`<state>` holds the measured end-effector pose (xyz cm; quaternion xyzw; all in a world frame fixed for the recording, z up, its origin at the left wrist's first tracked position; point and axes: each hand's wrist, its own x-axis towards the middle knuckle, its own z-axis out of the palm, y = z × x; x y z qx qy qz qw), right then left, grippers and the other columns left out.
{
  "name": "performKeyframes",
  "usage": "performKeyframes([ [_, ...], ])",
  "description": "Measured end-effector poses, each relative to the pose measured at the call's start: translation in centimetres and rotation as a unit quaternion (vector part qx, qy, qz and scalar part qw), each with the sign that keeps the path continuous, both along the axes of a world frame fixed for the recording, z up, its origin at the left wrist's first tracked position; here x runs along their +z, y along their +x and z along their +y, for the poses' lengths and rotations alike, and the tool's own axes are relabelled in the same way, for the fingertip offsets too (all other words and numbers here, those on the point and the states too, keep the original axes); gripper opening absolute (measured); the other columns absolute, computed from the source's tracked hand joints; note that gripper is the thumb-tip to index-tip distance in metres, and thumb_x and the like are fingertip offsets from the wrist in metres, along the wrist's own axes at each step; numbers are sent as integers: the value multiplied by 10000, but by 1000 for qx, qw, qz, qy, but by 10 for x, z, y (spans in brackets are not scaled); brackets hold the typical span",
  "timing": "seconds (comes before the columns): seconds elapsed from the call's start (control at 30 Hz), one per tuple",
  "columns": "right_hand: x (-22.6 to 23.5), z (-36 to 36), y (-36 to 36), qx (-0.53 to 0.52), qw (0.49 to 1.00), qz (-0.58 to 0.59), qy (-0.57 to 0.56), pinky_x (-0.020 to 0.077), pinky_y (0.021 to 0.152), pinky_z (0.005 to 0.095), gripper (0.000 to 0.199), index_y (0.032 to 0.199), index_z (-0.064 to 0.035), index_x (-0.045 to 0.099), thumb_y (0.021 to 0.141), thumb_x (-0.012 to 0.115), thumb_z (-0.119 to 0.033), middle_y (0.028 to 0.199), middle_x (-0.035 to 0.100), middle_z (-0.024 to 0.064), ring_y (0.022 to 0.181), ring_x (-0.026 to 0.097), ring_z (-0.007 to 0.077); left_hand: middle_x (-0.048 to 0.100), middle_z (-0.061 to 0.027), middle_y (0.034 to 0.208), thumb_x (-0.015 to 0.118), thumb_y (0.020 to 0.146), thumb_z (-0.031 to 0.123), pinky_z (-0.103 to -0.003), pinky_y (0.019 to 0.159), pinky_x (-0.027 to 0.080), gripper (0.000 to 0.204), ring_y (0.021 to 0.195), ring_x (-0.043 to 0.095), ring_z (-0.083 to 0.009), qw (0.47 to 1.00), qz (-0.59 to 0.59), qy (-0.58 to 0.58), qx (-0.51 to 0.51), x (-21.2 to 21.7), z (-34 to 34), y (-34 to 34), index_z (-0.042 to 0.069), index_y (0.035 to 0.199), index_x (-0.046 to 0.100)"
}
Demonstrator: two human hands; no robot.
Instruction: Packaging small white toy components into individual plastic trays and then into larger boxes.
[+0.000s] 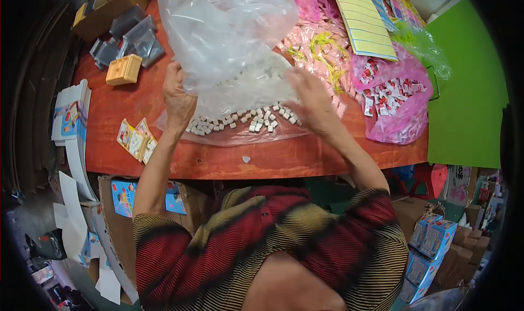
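A large clear plastic bag (224, 33) stands open on the red-brown table (218, 158). Many small white blocks (245, 120) lie heaped in its lower part. My left hand (177, 98) grips the bag's left edge and holds it up. Blurred, my right hand (311, 101) presses on the bag's right side, fingers spread over the plastic. A single white piece (246, 159) lies loose on the table near the front edge.
Small printed packets (136, 140) lie left of the bag. A wooden block (124, 70) and grey trays (128, 38) sit at the back left. Pink bags of small packets (396, 101), pink sachets (319, 49) and a yellow lined sheet (363, 22) fill the right. Cartons stand below the table.
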<state>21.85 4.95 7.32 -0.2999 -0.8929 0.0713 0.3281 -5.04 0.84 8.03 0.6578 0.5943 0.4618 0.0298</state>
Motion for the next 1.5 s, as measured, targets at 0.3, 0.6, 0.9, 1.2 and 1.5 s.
performKeyframes([
  [0.3, -48, -10, 74, -233, 954, -148, -120, 418, 570, 396, 258, 859, -27, 491, 665, 598, -157, 765, 509, 146, 694, 520, 315, 461, -106, 1020, 606, 629, 49, -293, 807, 367, 373, 946, 468, -230, 997, -69, -1, -36, 0, -36, 10, -3, 989, 521],
  [0.6, -41, 21, 59, -200, 909, 51, -362, 406, 526, 329, 304, 634, 19, 489, 737, 467, -267, 589, 537, 133, 577, 530, 244, 419, -148, 1077, 605, 657, 98, -326, 833, 351, 399, 999, 431, -273, 986, -156, -49, -35, -20, -62, 28, 0, 1027, 489],
  [0.9, -4, 53, -3, -23, 638, 364, -678, 500, 523, 294, 209, 889, 19, 474, 819, 401, -164, 744, 521, 81, 581, 551, 183, 395, -200, 1103, 624, 655, 203, -408, 823, 342, 431, 997, 401, -359, 992, 104, -39, -52, -30, -68, 28, 24, 1025, 492],
  [1.2, 2, 60, -39, 39, 515, 577, -633, 481, 715, 428, 214, 989, 62, 378, 837, 315, -75, 961, 468, 178, 884, 511, 326, 248, -223, 1223, 723, 493, 330, -528, 882, 249, 839, 1130, 238, -425, 982, 143, -106, -69, -44, -81, 35, -35, 1148, 347],
  [1.5, 14, 28, -43, -72, 962, 187, -185, 451, 536, 303, 81, 858, -5, 473, 786, 475, -43, 693, 555, 109, 588, 561, 228, 470, -200, 975, 556, 583, 54, -501, 841, 304, 390, 984, 425, -347, 952, 305, 5, 24, -62, -61, 33, -37, 957, 491],
])
